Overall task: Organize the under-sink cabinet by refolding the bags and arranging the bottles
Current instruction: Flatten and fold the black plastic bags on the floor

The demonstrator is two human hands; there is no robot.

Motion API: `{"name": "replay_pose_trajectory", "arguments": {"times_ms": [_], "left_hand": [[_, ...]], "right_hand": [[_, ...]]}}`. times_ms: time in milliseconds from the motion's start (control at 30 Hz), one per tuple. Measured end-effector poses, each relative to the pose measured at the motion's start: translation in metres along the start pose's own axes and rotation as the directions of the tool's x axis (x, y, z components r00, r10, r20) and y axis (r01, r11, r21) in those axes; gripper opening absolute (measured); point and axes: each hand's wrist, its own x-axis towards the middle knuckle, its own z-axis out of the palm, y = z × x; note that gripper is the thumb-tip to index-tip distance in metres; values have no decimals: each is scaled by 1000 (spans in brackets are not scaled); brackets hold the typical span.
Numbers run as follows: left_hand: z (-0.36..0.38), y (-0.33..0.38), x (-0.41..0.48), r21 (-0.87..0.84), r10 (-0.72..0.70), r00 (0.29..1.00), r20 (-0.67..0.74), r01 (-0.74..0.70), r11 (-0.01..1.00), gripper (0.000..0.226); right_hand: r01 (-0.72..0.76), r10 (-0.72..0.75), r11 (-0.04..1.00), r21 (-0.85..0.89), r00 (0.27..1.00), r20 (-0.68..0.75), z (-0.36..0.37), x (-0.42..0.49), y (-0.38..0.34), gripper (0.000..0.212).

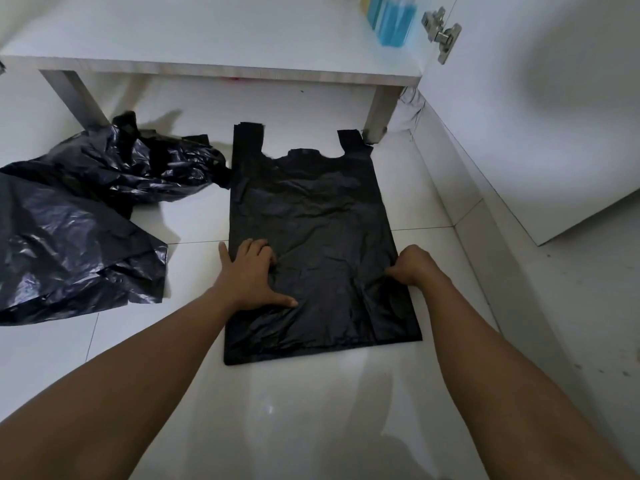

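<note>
So the black plastic vest-handle bag [318,237] is laid flat on the white tiled floor [194,220] just in front of the cabinet, handles pointed away, probably so it can be folded neatly. The hands are kept apart. The right edge is pinched by the right hand [414,266]. The left hand [247,275] is pressed palm-down near the left edge, likely as an anchor; whether film is nipped there can't be told. Crumpled black plastic bags [86,209] are heaped alongside.

The flat black plastic handled bag [318,237] lay on the white tiled floor [194,220] before the white cabinet shelf [207,36]. Crumpled black plastic bags [86,209] lay just left of it. A clear blue-liquid bottle [394,22] stood at the shelf's right end.
</note>
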Motion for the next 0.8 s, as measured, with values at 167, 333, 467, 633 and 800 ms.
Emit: {"name": "replay_pose_trajectory", "arguments": {"times_ms": [167,333,467,633,800], "left_hand": [[5,5,-3,47,7,1000,-11,-6,999,127],[5,4,-6,90,-8,1000,-2,8,996,135],[1,7,-3,68,-6,999,-37,8,998,124],[-23,26,36,36,31,986,-166,-25,999,104],[-50,50,106,80,101,976,-193,-87,993,96]], "right_hand": [[2,-1,999,-38,1000,22,2,2,2,32],[28,-29,1000,13,1000,5,-1,0,1,30],[56,-56,996,63,998,2,-5,-2,1,37],[87,-81,993,79,993,-85,-24,3,-16,38],[187,-168,977,104,971,-172,-49,37,-64,22]]}}
